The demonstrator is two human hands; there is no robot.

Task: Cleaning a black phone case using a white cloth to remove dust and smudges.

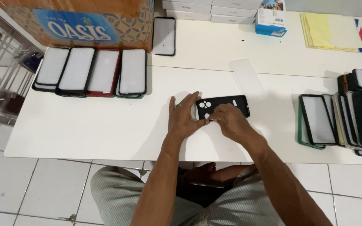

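Note:
A black phone case (227, 103) with round camera cut-outs lies face down on the white table (84, 125), near its front middle. My left hand (182, 118) rests flat beside the case's left end, its thumb and forefinger pinching the case's near corner. My right hand (230, 121) covers the near edge of the case, fingertips meeting the left hand's at that corner. What the fingertips pinch is too small to tell.
A row of phones with white screens (91, 71) lies at the back left before a cardboard box (76, 21). A single dark phone (164, 35) leans there. More cases (344, 117) are stacked at the right. White boxes (206, 9), a blue carton (271, 19) and yellow papers (329, 31) sit behind.

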